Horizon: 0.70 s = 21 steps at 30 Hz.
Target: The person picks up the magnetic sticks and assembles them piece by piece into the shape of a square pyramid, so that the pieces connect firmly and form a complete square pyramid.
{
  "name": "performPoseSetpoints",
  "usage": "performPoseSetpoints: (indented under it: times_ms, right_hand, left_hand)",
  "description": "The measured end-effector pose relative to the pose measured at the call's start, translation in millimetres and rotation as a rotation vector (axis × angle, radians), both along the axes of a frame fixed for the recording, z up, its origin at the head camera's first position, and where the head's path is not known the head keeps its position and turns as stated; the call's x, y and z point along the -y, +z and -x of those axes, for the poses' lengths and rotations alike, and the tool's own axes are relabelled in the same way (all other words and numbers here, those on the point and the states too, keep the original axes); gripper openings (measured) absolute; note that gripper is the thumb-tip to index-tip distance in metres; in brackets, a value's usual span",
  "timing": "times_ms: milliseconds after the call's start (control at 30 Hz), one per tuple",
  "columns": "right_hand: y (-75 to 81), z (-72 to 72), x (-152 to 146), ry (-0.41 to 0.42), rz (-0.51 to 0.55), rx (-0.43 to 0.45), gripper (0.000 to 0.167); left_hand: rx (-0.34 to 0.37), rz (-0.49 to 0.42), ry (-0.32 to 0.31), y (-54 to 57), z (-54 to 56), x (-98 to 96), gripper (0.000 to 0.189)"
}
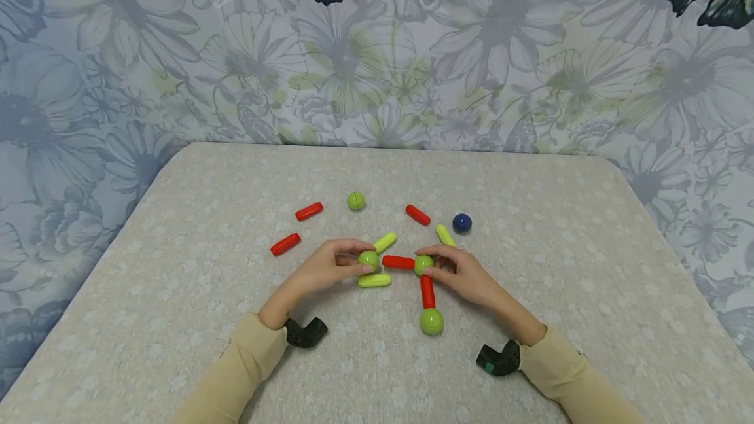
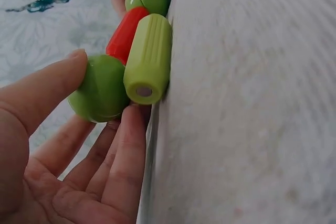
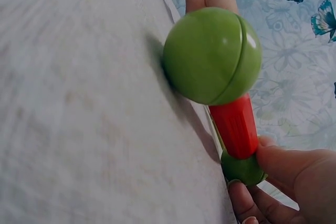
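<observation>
Across the middle of the table (image 1: 589, 247), I see the left hand (image 1: 337, 264) pinching the left green ball (image 1: 368, 260), its grip narrow between thumb and fingers. The right hand (image 1: 462, 271) pinches the centre green ball (image 1: 423, 265) the same way.

From the centre ball, the sideways red rod (image 1: 398, 262) extends toward 9 o'clock, its far end just beside the left ball; I cannot tell whether those 2 touch. The lower red rod (image 1: 427, 292) runs toward 6 o'clock and meets the near green ball (image 1: 431, 321).

Around the left ball I have 2 yellow-green rods: the upper rod (image 1: 385, 242) at 1 o'clock, the lower rod (image 1: 374, 281) at 6. The third yellow-green rod (image 1: 444, 235) lies at 1 o'clock from the centre ball, with the blue ball (image 1: 462, 223) beyond it and the angled red rod (image 1: 417, 215) at 12.

Farther out from the left hand, 2 loose red rods (image 1: 309, 211) lie at 10 and 11 o'clock, and the far green ball (image 1: 356, 201) sits near 12.
</observation>
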State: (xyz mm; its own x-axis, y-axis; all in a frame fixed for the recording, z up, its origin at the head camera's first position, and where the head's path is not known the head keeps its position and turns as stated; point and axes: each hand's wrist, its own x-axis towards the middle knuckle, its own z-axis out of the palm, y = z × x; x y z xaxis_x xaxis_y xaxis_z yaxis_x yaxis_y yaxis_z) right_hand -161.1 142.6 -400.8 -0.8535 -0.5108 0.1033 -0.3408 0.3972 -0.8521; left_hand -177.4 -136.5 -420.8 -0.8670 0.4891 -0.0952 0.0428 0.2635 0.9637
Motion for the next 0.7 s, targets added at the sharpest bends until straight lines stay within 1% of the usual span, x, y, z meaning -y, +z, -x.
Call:
performPoseSetpoints:
  times_ms: [200, 300, 367, 433, 533, 667, 700]
  right_hand:
    - [0.3, 0.9, -1, 0.017, 0.009, 0.006, 0.029]
    - [0.0, 2.4, -2, 0.021, 0.011, 0.01, 0.03]
    - [-10.9, 7.3, -5, 0.031, 0.017, 0.001, 0.031]
    - [-21.4, 11.9, -9, 0.045, 0.021, -0.002, 0.032]
    - [-36.0, 17.7, -15, 0.066, 0.028, -0.006, 0.032]
    - [-34.5, 16.2, -21, 0.067, 0.023, -0.007, 0.03]
    - [-34.4, 15.9, -22, 0.067, 0.022, -0.01, 0.03]
  left_hand:
    - [-0.013, -0.006, -0.013, 21.4, -9.7, -8.0, 0.037]
    - [-0.007, -0.03, -0.009, 22.2, -10.4, -9.1, 0.036]
    - [-0.005, -0.038, -0.004, 22.8, -10.8, -9.7, 0.037]
    - [-0.002, -0.045, -0.001, 21.5, -10.6, -10.0, 0.037]
    - [-0.003, -0.049, -0.003, 9.7, -6.2, -9.4, 0.039]
    - [0.008, -0.074, -0.019, -8.8, -0.4, -7.3, 0.043]
    - [0.009, -0.079, -0.023, -9.9, -0.6, -7.0, 0.044]
